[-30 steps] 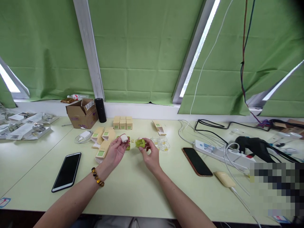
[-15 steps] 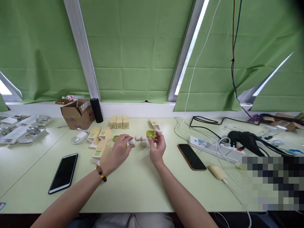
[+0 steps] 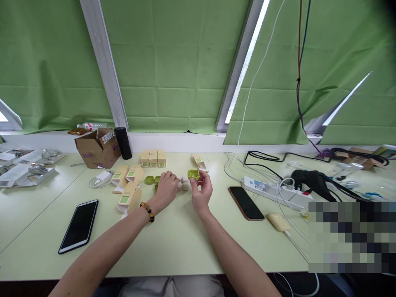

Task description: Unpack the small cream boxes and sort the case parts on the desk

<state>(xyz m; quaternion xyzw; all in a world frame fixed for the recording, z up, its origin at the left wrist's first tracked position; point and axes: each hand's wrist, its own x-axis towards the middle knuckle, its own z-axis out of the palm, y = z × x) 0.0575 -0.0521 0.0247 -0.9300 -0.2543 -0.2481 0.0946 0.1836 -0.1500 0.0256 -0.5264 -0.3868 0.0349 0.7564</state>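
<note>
My right hand pinches a small green square cup by its side, raised over the table with its open top tilted toward me. My left hand reaches down by a group of small pale pinkish-white rounded pieces. Its fingers are bent together, and the back of the hand hides what is between them. Behind and left of that hand, more green square cups rest on the table, some partly covered by it. Opened cream cardboard boxes with green labels lie further left.
Closed cream boxes stand in a row at the back, with an opened one to their right. Phones lie on the left and right. A white power strip, cables, a brown carton and a black cylinder are around.
My left hand has moved right and turned knuckles-up; the white piece it pinched is no longer visible in it. Green cups behind it show more. The right hand still holds its cup.
</note>
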